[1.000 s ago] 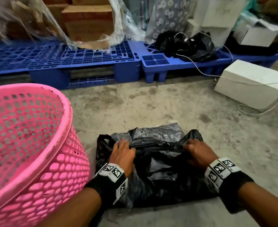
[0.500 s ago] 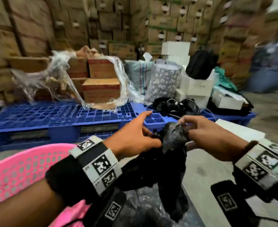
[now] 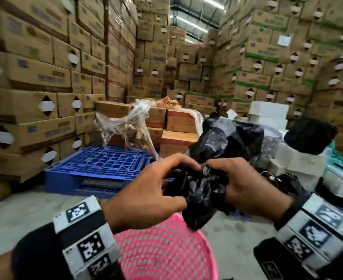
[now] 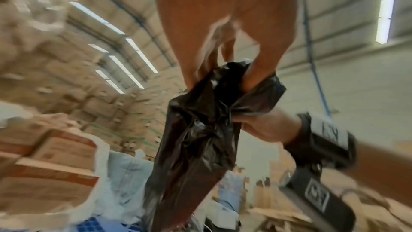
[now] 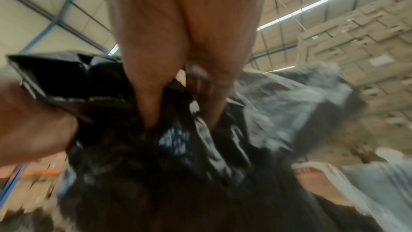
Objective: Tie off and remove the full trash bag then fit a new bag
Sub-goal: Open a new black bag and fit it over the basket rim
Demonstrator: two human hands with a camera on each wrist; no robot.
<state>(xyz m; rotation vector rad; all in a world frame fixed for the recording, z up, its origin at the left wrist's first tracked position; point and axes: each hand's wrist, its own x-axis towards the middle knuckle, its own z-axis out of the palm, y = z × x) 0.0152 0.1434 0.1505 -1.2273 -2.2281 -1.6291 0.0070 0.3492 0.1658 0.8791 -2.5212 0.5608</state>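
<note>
We pinch the bag (image 3: 202, 190) with both hands, left (image 3: 146, 190) and right (image 3: 253, 190); we should pull its mouth wide over the basket (image 3: 166, 253).

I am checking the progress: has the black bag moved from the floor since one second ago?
Yes. The black bag is lifted off the floor; both hands hold it above the pink basket.

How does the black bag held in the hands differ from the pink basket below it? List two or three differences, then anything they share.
The black bag is crumpled, soft film; the pink basket is rigid, perforated plastic. The black bag is held up, pinched by the left hand and right hand; the pink basket is untouched below. The bag is dark, the basket bright. Shared: both are containers.
</note>
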